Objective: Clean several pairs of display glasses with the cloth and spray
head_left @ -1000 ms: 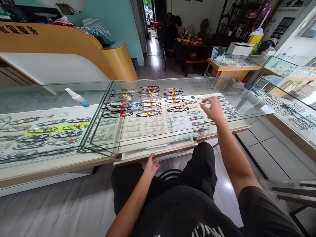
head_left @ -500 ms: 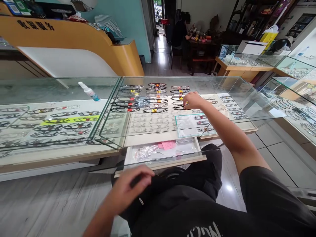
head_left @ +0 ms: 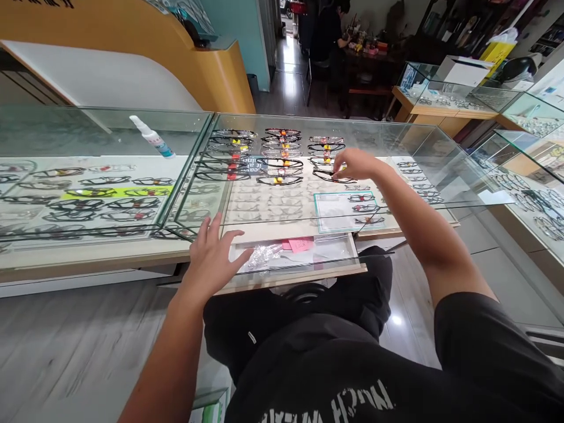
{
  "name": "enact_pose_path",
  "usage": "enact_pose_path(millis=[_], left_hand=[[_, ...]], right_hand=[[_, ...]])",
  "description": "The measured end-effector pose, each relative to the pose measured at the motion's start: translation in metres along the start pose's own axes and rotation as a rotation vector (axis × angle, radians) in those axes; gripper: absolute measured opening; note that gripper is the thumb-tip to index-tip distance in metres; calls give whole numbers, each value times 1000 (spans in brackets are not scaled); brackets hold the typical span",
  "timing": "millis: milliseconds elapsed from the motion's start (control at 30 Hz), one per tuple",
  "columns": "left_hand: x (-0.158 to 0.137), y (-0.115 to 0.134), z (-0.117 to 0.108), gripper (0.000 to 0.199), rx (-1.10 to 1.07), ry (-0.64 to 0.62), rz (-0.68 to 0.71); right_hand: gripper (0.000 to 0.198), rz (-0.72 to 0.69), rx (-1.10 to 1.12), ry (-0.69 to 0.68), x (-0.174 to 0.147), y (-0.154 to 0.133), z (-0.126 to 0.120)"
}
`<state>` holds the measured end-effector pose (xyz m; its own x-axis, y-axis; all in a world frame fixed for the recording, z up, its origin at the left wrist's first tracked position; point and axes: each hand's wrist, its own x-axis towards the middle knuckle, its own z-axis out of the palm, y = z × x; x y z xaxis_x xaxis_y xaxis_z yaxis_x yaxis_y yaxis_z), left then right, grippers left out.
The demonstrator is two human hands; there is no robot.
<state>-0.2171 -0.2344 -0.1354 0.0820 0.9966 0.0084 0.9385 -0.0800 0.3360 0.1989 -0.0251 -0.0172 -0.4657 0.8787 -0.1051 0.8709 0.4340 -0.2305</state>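
My right hand [head_left: 356, 164] reaches over the glass display counter [head_left: 396, 202], its thumb and fingertips pinched on the middle of a dark-rimmed pair of eyeglasses [head_left: 322, 174]. This pair is at the near end of the right column of glasses on the glass top. My left hand [head_left: 214, 252] has its fingers spread above the counter's near edge, holding nothing. It is beside an open drawer [head_left: 359, 265] with clear plastic bags and a pink note [head_left: 301, 244] inside. Middle-column glasses [head_left: 281, 180] and left-column glasses [head_left: 221, 175] lie in rows, several with red or yellow pieces at the bridge.
A white spray bottle [head_left: 152, 137] lies on the left glass case. More eyeglasses [head_left: 79, 205] show beneath the glass there. A wooden reception counter [head_left: 220, 76] stands beyond, and a person [head_left: 328, 35] sits at a dark table at the back. Further display cases [head_left: 440, 108] stand right.
My left hand has risen from near my lap to the counter edge, and its fingers have spread. The right hand stays at the same glasses. The view has tilted down.
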Motion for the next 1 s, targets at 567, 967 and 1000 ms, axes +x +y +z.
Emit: enact_pose_path(millis=[567,967,1000], left_hand=[[2,-5,4,47,20,11,11],[0,5,-4,55,93,-29,12],[0,6,-5,55,93,-25,11]], right_hand=[[21,24,5,-500,-73,-55,143],[27,-58,-270,-252,-30,43,199],[27,-61,-281,-248,-28,46,201]])
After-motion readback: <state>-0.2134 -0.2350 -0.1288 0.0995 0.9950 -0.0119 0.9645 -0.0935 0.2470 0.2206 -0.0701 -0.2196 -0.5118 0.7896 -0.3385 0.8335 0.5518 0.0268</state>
